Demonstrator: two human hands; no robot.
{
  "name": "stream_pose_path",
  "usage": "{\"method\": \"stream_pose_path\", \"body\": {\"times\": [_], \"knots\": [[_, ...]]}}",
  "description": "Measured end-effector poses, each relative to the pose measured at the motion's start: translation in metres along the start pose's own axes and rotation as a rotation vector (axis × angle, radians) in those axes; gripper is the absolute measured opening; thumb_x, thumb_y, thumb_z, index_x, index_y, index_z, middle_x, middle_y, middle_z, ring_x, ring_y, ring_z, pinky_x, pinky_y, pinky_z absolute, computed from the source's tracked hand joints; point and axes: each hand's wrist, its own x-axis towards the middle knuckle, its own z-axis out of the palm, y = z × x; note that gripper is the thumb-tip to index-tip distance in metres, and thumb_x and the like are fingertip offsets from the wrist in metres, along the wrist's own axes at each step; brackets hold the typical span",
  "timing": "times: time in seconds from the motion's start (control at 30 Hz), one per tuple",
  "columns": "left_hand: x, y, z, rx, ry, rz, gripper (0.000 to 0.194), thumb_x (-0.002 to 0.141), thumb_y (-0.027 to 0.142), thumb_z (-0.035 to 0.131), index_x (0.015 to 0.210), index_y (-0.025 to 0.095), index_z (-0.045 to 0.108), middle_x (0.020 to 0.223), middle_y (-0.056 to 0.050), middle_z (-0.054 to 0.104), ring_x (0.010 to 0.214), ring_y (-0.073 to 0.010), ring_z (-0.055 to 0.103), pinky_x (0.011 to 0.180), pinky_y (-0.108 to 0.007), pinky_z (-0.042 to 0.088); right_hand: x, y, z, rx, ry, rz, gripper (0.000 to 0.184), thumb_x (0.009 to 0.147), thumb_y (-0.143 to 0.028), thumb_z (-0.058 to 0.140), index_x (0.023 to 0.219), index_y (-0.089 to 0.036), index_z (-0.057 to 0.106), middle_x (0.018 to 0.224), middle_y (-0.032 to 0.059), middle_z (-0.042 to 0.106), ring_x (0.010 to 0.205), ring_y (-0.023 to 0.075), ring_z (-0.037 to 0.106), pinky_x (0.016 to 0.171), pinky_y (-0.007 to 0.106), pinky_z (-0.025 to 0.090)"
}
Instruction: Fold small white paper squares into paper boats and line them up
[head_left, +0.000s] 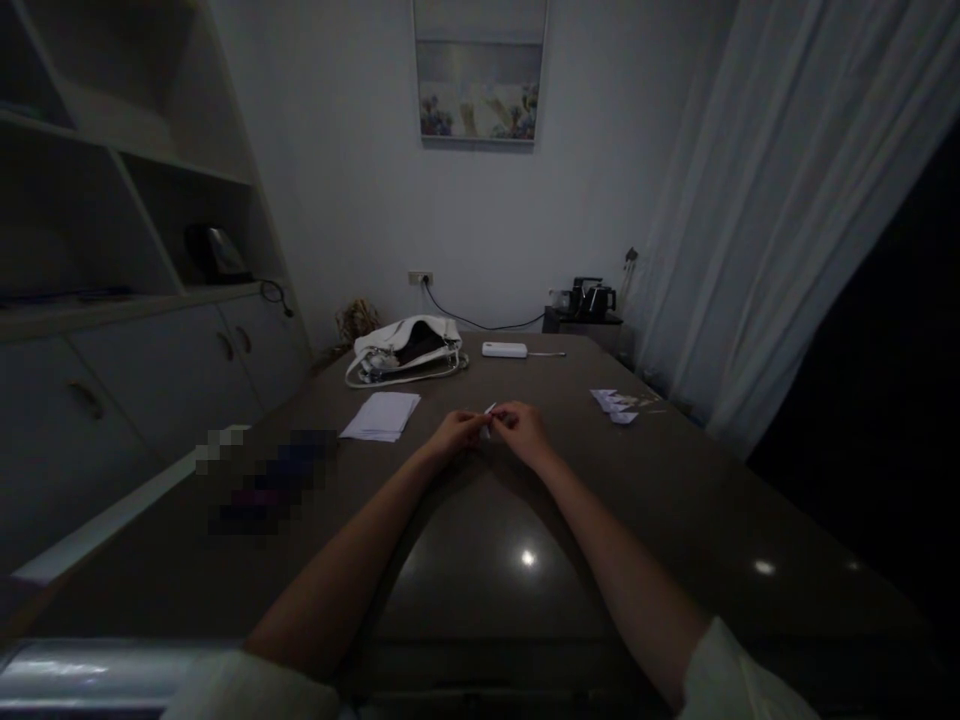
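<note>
My left hand point(459, 432) and my right hand point(523, 430) meet over the middle of the dark table. Between their fingertips is a small piece of white paper point(489, 408), pinched from both sides. Most of it is hidden by my fingers, so its exact shape cannot be made out. To the left of my left hand lies a stack of white paper sheets point(382, 415). Off to the right, several small folded paper pieces point(615, 403) with pointed edges rest on the tabletop.
A white handbag point(411, 350), its top gaping, sits at the table's back left. Beside it lies a white power bank point(505, 350) with a short cable. A blurred-out patch point(274, 480) covers something at the left. Behind stands a small cabinet with a black coffee maker point(592, 298).
</note>
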Motion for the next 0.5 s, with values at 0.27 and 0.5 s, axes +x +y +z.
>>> {"method": "stream_pose_path", "body": {"times": [0.27, 0.5], "knots": [[-0.003, 0.001, -0.001, 0.005, -0.044, -0.008, 0.036, 0.062, 0.046, 0.065, 0.064, 0.011, 0.056, 0.051, 0.003, 0.046, 0.043, -0.0067, 0.042, 0.045, -0.020, 0.031, 0.007, 0.015, -0.001, 0.114, 0.066, 0.055, 0.017, 0.074, -0.026, 0.055, 0.082, -0.015, 0.064, 0.080, 0.0058, 0.067, 0.066, 0.0138, 0.059, 0.060, 0.023, 0.044], [-0.006, 0.005, -0.003, 0.078, -0.032, -0.019, 0.041, 0.064, 0.051, 0.062, 0.066, 0.011, 0.055, 0.053, 0.003, 0.045, 0.045, -0.0069, 0.041, 0.043, -0.019, 0.029, 0.008, 0.019, -0.003, 0.156, 0.039, 0.056, 0.019, 0.072, -0.030, 0.057, 0.074, -0.014, 0.066, 0.074, 0.0072, 0.067, 0.064, 0.0153, 0.060, 0.060, 0.025, 0.045]]}}
